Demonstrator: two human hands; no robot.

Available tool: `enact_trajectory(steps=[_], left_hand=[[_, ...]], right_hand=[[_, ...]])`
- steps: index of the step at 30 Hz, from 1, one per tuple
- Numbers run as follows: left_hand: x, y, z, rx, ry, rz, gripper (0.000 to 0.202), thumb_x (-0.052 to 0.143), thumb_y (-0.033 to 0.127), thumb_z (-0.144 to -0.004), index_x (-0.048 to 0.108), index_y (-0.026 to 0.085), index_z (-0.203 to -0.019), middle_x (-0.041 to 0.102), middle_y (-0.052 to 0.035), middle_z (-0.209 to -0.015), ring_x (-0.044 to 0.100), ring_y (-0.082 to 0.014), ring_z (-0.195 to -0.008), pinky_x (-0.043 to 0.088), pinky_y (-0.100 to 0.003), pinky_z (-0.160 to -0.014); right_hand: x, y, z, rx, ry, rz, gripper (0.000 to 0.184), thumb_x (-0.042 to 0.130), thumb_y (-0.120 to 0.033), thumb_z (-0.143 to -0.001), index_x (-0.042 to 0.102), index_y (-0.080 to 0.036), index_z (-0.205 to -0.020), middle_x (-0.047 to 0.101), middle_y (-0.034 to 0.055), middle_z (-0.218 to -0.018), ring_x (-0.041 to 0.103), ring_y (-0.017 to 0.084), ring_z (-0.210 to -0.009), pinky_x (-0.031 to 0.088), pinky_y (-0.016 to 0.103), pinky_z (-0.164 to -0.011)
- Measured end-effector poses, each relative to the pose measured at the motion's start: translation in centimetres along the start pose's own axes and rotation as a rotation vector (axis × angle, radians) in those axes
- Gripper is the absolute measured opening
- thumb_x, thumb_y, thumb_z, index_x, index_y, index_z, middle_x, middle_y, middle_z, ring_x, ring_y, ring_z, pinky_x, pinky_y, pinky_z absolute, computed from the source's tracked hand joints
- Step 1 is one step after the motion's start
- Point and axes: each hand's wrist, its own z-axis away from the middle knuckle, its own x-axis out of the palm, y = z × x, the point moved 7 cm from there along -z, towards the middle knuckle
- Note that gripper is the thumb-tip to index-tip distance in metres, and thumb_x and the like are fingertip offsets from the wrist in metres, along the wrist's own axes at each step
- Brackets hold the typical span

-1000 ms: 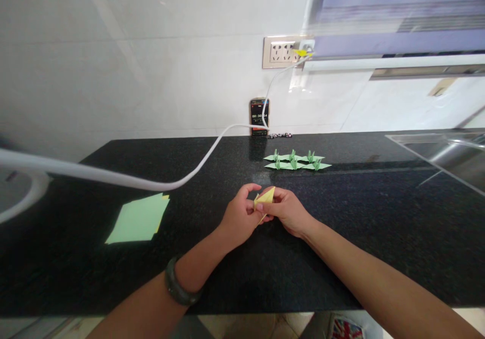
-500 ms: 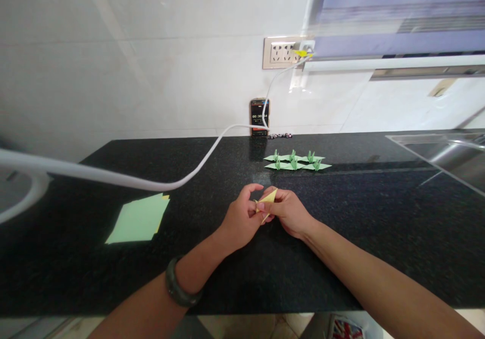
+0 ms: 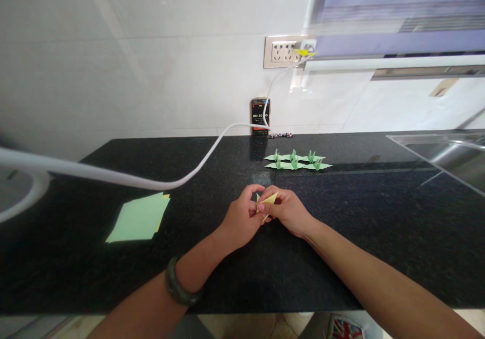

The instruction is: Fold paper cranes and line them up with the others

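Note:
A small piece of folded yellow paper (image 3: 270,198), with pointed corners, is pinched between both hands just above the dark countertop. My left hand (image 3: 241,216) is closed on its left and lower part, the index finger arched over. My right hand (image 3: 290,211) grips it from the right, thumb laid across the front. Fingers cover much of the paper, so its full shape is hidden. Beyond the hands, several green paper cranes (image 3: 294,163) stand in two rows. To the left lies a stack of green paper sheets (image 3: 140,219) with yellow edges showing beneath.
A phone (image 3: 259,116) showing a timer leans on the wall, with a beaded strand (image 3: 281,135) beside it. A white cable (image 3: 166,184) runs from the wall socket (image 3: 283,52) across the left side. At the right is a metal sink (image 3: 454,152).
The fingers have shifted slightly around the yellow paper, and a pointed tip now shows upright by the left fingers. The cranes and the stack have stayed put.

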Motion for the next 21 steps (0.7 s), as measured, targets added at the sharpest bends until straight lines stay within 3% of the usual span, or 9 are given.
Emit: enact_trajectory(steps=[4, 9, 21], left_hand=[[0.0, -0.1, 0.1, -0.01, -0.005, -0.005, 0.041, 0.053, 0.025, -0.074, 0.035, 0.022, -0.111, 0.065, -0.0009, -0.066, 0.064, -0.0172, -0.063, 0.048, -0.026, -0.057], [0.0, -0.1, 0.1, -0.066, -0.041, 0.091, 0.043, 0.055, 0.023, -0.073, 0.033, 0.021, -0.11, 0.064, -0.0006, -0.066, 0.064, -0.018, -0.064, 0.049, -0.028, -0.059], [0.3, 0.2, 0.0, -0.168, -0.097, 0.261, 0.042, 0.059, 0.022, -0.069, 0.035, 0.02, -0.103, 0.061, 0.0012, -0.061, 0.064, -0.0175, -0.058, 0.048, -0.026, -0.053]], right_hand=[[-0.1, 0.1, 0.0, 0.008, 0.015, -0.004, 0.02, 0.07, -0.03, -0.058, 0.06, -0.014, -0.066, 0.051, -0.0017, -0.067, 0.05, 0.007, -0.049, 0.043, 0.022, -0.045], [-0.2, 0.8, -0.1, 0.087, 0.025, -0.054, 0.021, 0.068, -0.031, -0.062, 0.06, -0.013, -0.066, 0.051, -0.0029, -0.053, 0.043, 0.006, -0.044, 0.032, 0.02, -0.042], [-2.2, -0.4, -0.4, -0.005, 0.167, 0.026, 0.026, 0.063, -0.038, -0.067, 0.062, -0.014, -0.057, 0.046, -0.0011, -0.058, 0.036, 0.006, -0.047, 0.027, 0.022, -0.042]])
